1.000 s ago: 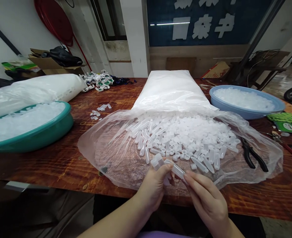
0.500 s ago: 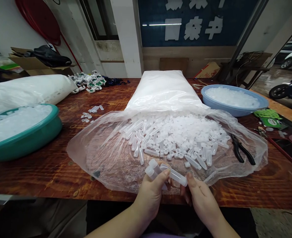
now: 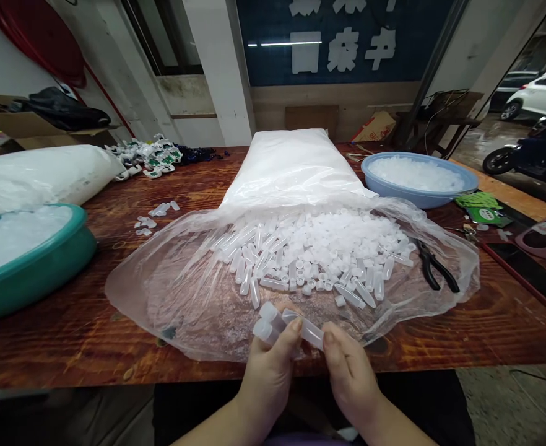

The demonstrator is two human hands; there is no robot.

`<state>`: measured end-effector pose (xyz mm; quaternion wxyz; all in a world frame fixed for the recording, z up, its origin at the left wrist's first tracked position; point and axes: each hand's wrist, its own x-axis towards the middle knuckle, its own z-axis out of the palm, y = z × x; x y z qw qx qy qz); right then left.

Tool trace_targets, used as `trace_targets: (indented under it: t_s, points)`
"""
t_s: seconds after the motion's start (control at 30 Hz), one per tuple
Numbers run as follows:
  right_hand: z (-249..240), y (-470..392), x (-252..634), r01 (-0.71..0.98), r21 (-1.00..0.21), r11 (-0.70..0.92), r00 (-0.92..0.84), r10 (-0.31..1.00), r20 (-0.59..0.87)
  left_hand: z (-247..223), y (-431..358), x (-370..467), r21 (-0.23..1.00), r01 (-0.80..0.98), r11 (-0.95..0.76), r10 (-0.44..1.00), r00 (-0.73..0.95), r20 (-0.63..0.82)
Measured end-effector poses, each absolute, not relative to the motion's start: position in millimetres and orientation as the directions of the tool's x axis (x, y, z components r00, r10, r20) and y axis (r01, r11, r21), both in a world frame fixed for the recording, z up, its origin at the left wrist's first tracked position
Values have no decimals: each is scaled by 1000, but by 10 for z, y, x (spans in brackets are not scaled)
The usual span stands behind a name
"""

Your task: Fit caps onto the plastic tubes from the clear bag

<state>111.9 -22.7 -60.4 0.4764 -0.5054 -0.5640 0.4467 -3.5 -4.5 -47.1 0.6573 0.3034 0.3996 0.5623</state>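
Several translucent plastic tubes (image 3: 304,328) are gripped in my left hand (image 3: 273,365), near the table's front edge. Two of them show capped ends pointing up and left; another lies slantwise under my thumb. My right hand (image 3: 350,368) has its fingers closed at the lower right end of that slanted tube; a cap there, if any, is hidden by the fingers. Just beyond both hands, a pile of loose white caps (image 3: 333,238) and clear tubes (image 3: 254,291) spreads over the mouth of a large plastic bag (image 3: 161,297).
A full white sack (image 3: 286,164) lies behind the pile. Teal basin (image 3: 36,266) at left and blue basin (image 3: 416,195) at right hold translucent pieces. Black-handled pliers (image 3: 433,266) rest on the plastic at right, near a phone (image 3: 528,272). Small white-and-green parts (image 3: 155,155) sit far left.
The view has shifted so the scene sits further left. My right fingers have moved from beside the slanted tube's end to close over it; my left hand keeps its tubes.
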Motion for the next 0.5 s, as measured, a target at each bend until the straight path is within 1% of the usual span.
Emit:
trace_targets:
  t_s: [0.03, 0.07, 0.1, 0.13, 0.17, 0.2, 0.23, 0.27, 0.3, 0.33, 0.37, 0.4, 0.43, 0.47, 0.5]
  points:
    - [-606, -229, 1101, 132, -991, 31, -76, 997, 21, -488, -56, -60, 890, -431, 149, 989, 61, -136]
    - [-610, -226, 1094, 161, -987, -22, -113, 993, -40, -504, -69, -91, 936, -339, 97, 994, 73, -76]
    - [-616, -215, 1104, 230, -972, -50, -137, 987, -83, -520, -82, -128, 975, -220, 22, 997, 80, -4]
    - [-623, -197, 1138, 326, -944, -45, -138, 986, -95, -535, -98, -170, 994, -77, -72, 992, 100, 80]
    - [-632, -170, 1196, 438, -899, -10, -111, 992, -65, -549, -115, -213, 978, 78, -193, 970, 166, 178]
    - [-642, -135, 1276, 547, -836, 41, -66, 998, 5, -564, -135, -254, 923, 207, -326, 923, 282, 263]
    - [-654, -93, 1371, 632, -771, 78, -22, 996, 83, -583, -155, -289, 846, 284, -451, 851, 423, 312]
    - [-668, -47, 1472, 693, -715, 95, 17, 989, 148, -607, -175, -315, 773, 301, -558, 760, 559, 332]
    - [-686, 3, 1566, 737, -668, 96, 40, 982, 186, -639, -193, -330, 723, 277, -633, 661, 680, 318]
    - [-705, 51, 1643, 778, -621, 98, 50, 975, 216, -680, -207, -332, 704, 241, -668, 568, 777, 272]
    - [-726, 95, 1699, 808, -582, 96, 56, 970, 238, -731, -216, -322, 715, 221, -663, 496, 845, 200]
    - [-745, 132, 1729, 828, -552, 94, 59, 966, 252, -793, -220, -301, 743, 241, -624, 448, 890, 88]
    - [-761, 161, 1736, 844, -528, 93, 59, 962, 265, -864, -221, -270, 764, 306, -567, 410, 910, -60]
    - [-771, 181, 1725, 854, -511, 95, 59, 959, 276, -942, -218, -230, 765, 413, -494, 396, 890, -225]
    - [-776, 191, 1705, 859, -503, 99, 57, 957, 285, -1023, -214, -185, 736, 536, -414, 417, 830, -370]
